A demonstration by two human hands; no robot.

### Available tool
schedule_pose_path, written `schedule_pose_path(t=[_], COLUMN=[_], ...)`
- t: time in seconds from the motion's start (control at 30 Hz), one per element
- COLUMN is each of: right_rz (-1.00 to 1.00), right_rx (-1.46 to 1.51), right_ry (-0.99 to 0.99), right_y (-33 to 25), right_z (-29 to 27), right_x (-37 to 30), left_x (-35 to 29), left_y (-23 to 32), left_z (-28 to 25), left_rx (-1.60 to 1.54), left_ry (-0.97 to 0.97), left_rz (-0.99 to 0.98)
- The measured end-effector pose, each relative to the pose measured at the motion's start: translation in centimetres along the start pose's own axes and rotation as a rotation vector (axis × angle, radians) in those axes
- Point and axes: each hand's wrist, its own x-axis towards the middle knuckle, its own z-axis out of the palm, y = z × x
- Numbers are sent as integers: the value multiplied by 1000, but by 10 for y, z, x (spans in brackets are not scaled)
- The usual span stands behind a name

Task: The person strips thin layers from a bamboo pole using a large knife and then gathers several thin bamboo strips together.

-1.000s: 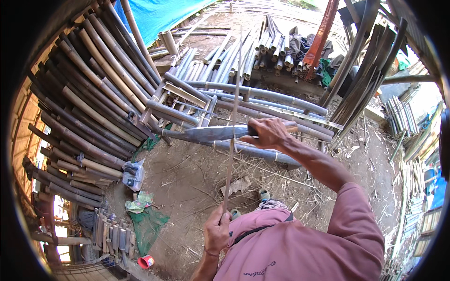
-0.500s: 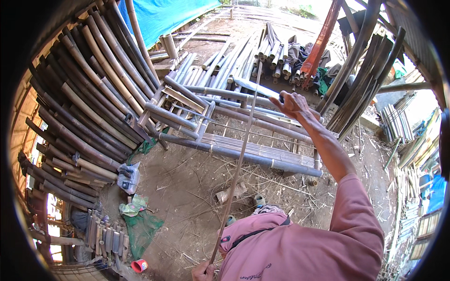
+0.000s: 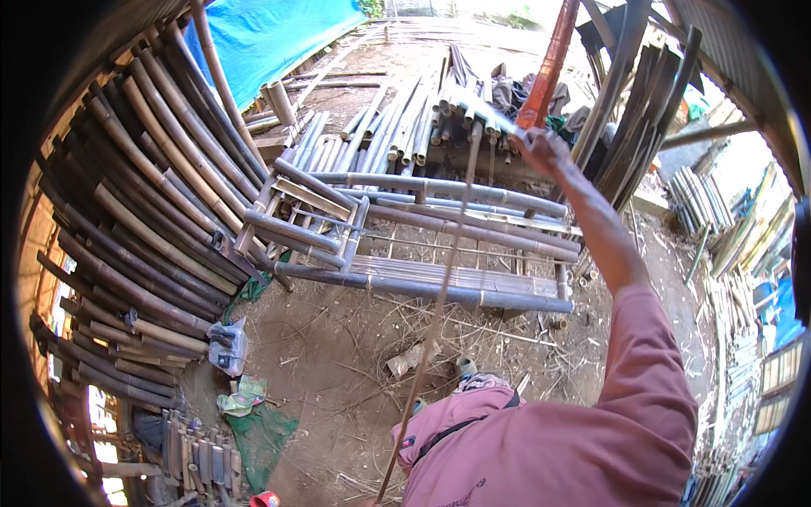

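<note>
High on the right, my right hand (image 3: 543,150) is closed round the handle of a machete (image 3: 488,113). Its pale blade is smeared by motion and points up and left, close to the top of a long thin bamboo strip (image 3: 443,291). The strip runs down to the lower edge, where only a sliver of my left hand (image 3: 372,503) shows around its bottom end. Whether the blade touches the strip I cannot tell. Behind the strip stands a bamboo bench (image 3: 431,293) with a slatted seat and a back rail.
Bamboo poles (image 3: 160,186) lean along the left wall, and cut lengths (image 3: 405,127) lie stacked beyond the bench. A clear plastic bag (image 3: 226,346), green netting (image 3: 260,439) and a red container (image 3: 264,499) are on the left. Shavings and a flat brown scrap (image 3: 412,358) litter the dirt floor.
My right hand and the machete have risen and moved slightly right. The strip's top has shifted a little right. My left hand has dropped mostly out of the picture as the view tilted.
</note>
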Motion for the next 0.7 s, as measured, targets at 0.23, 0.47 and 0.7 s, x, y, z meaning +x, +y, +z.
schedule_pose_path(t=[0.23,0.47,0.7], right_rz=[189,202,6], right_rx=[1197,1584,1503], right_ry=[-277,-74,-452], right_y=[-90,-152,-240], right_z=[1,18,14], right_x=[-54,-87,-167], left_x=[28,42,221], left_y=[-7,-102,178], left_z=[16,53,4], left_rx=[-393,-864,-885], left_ry=[-52,-279,-322], left_rz=[-228,-426,205])
